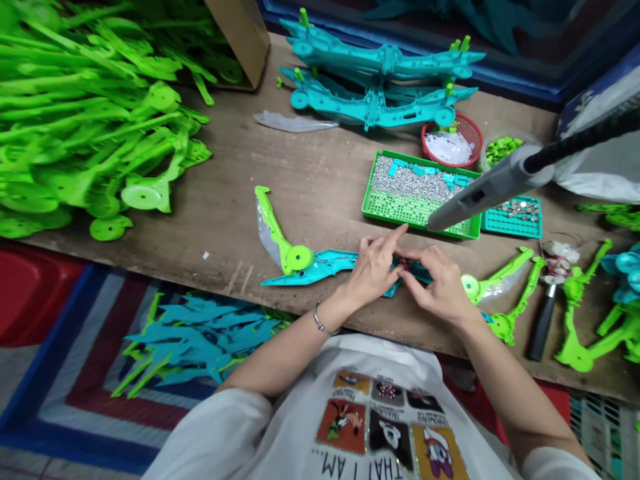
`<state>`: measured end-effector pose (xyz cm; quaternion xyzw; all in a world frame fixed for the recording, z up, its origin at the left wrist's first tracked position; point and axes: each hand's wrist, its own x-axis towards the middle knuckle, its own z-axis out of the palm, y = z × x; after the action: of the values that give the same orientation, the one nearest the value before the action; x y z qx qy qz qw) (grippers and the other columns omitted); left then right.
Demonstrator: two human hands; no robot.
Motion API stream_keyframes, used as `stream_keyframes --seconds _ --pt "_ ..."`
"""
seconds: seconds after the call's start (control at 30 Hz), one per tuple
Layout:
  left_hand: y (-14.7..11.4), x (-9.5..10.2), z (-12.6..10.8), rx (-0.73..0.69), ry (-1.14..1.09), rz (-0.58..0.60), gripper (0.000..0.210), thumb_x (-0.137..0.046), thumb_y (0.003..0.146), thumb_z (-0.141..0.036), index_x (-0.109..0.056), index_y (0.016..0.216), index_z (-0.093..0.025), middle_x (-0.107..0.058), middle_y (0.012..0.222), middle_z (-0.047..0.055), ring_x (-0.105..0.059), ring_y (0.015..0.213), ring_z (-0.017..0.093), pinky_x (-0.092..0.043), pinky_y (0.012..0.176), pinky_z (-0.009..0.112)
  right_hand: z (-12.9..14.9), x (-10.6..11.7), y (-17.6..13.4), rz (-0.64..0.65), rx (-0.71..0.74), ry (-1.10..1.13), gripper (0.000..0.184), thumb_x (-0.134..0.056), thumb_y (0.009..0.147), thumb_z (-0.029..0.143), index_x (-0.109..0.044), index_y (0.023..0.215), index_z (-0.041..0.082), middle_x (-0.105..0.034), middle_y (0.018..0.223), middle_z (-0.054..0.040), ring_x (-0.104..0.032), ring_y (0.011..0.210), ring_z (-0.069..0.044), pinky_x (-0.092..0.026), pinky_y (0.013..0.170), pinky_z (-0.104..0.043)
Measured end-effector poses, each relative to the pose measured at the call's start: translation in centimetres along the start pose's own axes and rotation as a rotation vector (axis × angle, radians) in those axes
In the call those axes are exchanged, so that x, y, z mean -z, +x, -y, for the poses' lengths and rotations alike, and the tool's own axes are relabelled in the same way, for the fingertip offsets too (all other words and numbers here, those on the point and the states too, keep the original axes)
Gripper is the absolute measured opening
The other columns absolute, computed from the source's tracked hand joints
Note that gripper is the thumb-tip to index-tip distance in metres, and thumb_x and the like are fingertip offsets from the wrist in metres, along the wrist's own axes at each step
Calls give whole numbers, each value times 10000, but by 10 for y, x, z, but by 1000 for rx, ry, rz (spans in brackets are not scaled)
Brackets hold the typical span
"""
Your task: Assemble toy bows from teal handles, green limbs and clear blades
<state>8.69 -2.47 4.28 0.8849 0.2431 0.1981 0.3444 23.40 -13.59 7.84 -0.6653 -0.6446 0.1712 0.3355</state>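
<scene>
A long teal plastic frame lies across the table's front edge, with a lime-green arm and its clear film panel joined at the left end. Another lime-green arm sticks out at the right end. My left hand is closed over the frame's middle, its index finger stretched forward. Beside it my right hand has thumb and index finger drawn together at the same middle joint. Something small, dark and reddish shows between the two hands, too covered to make out. A thin reddish wire runs along the frame.
A grey power screwdriver hangs over a green tray of screws. Behind are a red basket and stacked teal frames. Lime-green parts pile up at left. A black-handled tool lies right; a blue-edged bin stands below.
</scene>
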Motion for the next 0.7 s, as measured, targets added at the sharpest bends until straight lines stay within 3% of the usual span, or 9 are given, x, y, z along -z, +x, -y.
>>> stream_keyframes --seconds 0.1,0.2,0.33,0.4,0.6,0.7 --pt "-1 -2 2 -12 35 -45 726 -656 921 -232 -325 1564 -163 -739 1157 102 -664 1091 257 -373 993 414 0 1 2 16 9 49 333 -614 955 242 -614 1288 243 -710 1137 -97 -673 1021 -230 -563 929 -411" --pt "-4 -2 2 -21 58 -58 628 -647 930 -215 -412 1511 -159 -761 1073 79 -662 1040 249 -370 980 419 -3 3 2 10 -23 78 213 -613 967 262 -666 1172 247 -729 1071 -78 -689 992 -224 -566 916 -398" --pt "-9 0 -1 -43 85 -51 271 -640 963 -289 -650 1224 -220 -781 998 44 -651 983 245 -361 953 436 -8 10 -1 -52 -137 81 126 -642 953 300 -699 1051 245 -753 990 -55 -707 904 -218 -575 859 -384" --pt "-9 3 -4 -49 67 -44 191 -628 968 -289 -671 1143 -227 -780 1025 38 -647 981 238 -360 957 441 -11 12 -2 -68 -181 96 148 -642 953 307 -706 1070 243 -760 998 -51 -708 866 -206 -582 828 -372" --pt "-2 10 -12 -20 38 78 628 -735 857 -335 -496 1414 -175 -746 1124 89 -619 1081 294 -370 996 476 -11 10 -1 -31 -122 125 234 -590 976 264 -693 1185 279 -759 1136 -50 -713 1057 -230 -582 960 -429" --pt "1 11 -10 -38 62 99 574 -707 891 -276 -499 1417 -181 -721 1227 104 -606 1105 289 -370 985 466 -11 10 1 -6 -56 120 258 -584 970 225 -689 1197 289 -757 1152 -49 -705 1105 -234 -566 1012 -451"
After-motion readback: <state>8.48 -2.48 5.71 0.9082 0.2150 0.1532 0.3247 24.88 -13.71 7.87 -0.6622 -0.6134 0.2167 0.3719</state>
